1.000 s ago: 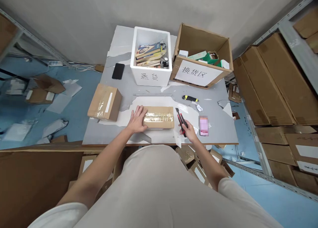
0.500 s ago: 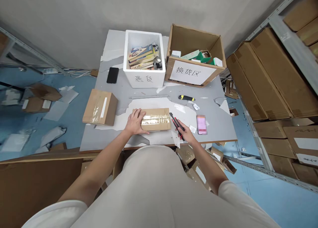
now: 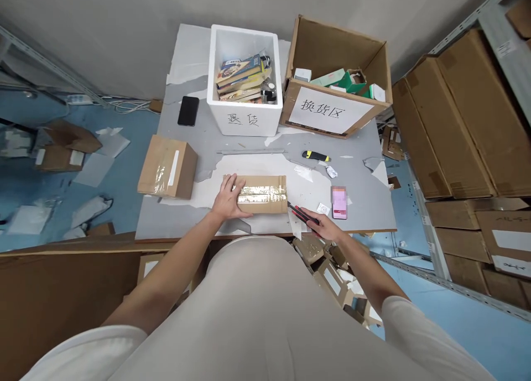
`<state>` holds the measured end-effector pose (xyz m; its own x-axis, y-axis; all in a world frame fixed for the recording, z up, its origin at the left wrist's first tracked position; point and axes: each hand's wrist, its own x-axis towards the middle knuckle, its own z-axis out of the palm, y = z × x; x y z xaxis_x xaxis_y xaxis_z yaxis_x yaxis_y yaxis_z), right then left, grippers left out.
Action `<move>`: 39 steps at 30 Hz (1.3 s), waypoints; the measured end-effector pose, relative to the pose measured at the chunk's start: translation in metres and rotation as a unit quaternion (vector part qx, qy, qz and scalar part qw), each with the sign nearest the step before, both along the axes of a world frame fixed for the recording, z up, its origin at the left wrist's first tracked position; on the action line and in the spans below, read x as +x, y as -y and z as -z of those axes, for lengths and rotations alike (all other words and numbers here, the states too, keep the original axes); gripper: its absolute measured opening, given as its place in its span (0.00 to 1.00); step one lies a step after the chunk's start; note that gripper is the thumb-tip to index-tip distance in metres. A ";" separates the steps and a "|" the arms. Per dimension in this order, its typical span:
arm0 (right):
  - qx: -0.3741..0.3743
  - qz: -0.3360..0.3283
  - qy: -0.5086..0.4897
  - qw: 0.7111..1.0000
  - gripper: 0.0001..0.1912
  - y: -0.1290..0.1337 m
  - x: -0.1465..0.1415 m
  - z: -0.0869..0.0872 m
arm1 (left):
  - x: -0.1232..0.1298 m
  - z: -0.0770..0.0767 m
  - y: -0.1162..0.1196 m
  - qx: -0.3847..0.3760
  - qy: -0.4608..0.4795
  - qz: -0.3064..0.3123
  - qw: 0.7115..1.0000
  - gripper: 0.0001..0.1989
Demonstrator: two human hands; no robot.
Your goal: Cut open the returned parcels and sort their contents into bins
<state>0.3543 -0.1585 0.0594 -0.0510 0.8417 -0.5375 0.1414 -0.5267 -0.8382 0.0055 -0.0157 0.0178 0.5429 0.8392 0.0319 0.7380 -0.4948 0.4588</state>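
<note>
A taped cardboard box point(image 3: 265, 194) lies flat at the front of the grey table point(image 3: 369, 204). My left hand point(image 3: 229, 197) grips its left end, thumb along the near side and fingers over the top. In my right hand point(image 3: 323, 225) is a red and black utility knife point(image 3: 304, 214), fingers closed round the handle. The knife's tip points left at the box's right end, near its lower corner; whether it touches the cardboard I cannot tell. Shiny clear tape runs along the top of the box.
Behind stand a white foam box point(image 3: 249, 121) of books and an open carton point(image 3: 332, 113) with small packages. Another cardboard box point(image 3: 168, 166) sits left, a black phone point(image 3: 188, 110) beyond it. Rightward lie a yellow-black cutter point(image 3: 316, 156) and a phone with a pink screen point(image 3: 339, 202).
My right hand has moved slightly right and turned the knife flatter, its tip now at the box's lower right corner. My left hand keeps its hold on the box. The camera view has shifted.
</note>
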 end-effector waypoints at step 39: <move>0.047 0.292 0.130 0.946 0.30 0.005 -0.029 0.068 | -0.030 -0.001 0.060 0.007 0.054 -0.064 0.996 0.19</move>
<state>0.3256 -0.1631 -0.0088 0.5611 0.7308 -0.3886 0.0577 -0.5029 -0.8624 -0.0240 -0.0760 0.0184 0.4233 0.9009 0.0959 0.7426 -0.4057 0.5329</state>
